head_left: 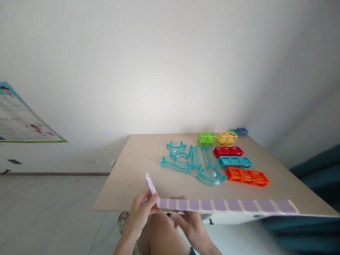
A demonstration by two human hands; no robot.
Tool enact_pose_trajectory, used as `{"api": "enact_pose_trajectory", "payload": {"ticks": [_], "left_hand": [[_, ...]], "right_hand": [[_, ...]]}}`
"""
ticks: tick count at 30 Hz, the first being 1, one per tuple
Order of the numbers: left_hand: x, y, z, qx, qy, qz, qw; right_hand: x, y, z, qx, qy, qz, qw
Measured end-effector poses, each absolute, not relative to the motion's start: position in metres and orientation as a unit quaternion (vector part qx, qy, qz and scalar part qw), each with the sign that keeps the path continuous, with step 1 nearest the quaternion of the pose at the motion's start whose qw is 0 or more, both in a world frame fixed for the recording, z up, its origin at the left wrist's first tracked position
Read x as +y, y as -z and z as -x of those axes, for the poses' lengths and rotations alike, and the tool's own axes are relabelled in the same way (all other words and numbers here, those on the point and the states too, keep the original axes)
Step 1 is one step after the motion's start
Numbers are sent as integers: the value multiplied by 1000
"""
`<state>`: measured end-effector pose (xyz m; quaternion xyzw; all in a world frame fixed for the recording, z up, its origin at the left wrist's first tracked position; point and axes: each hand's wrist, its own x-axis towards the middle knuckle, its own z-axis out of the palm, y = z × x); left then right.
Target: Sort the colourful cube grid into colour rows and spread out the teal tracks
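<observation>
Item: long strip of purple square plastic tiles (225,205), pale-framed, lying flat along the near edge of the pale wooden table (138,166), from 6 to 4 o'clock; its short left end is folded upward at 7 o'clock.
Left hand (142,210): fingers pinched together on the strip at the fold.
Right hand (190,223): just beside it at 6 o'clock, clasping the strip from beneath.
Also on the table, well apart at 12 to 2 o'clock: clear teal plastic track pieces (186,161); orange (247,176), teal (234,162) and red (227,151) frame blocks; green (207,138) and yellow (226,138) frame cubes
</observation>
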<state>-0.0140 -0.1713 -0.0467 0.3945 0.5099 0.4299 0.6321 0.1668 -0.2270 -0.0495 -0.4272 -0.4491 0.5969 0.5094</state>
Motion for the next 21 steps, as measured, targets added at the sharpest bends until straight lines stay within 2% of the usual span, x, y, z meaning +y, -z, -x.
{"api": "enact_pose_trajectory", "payload": {"ticks": [6, 9, 13, 17, 21], "left_hand": [[-176, 29, 6, 460, -396, -480, 634], [-170, 21, 14, 445, -378, -543, 604], [-162, 18, 21, 406, -368, -596, 587], [-157, 26, 15, 410, -388, -575, 592], [-158, 37, 2, 420, -425, -521, 610]], "right_hand": [[-233, 42, -182, -559, -474, 483, 479], [-227, 44, -180, -572, -471, 471, 480], [-203, 50, -175, -510, -464, 484, 539], [-182, 49, -171, -505, -472, 497, 523], [-176, 47, -163, -483, -519, 445, 547]]}}
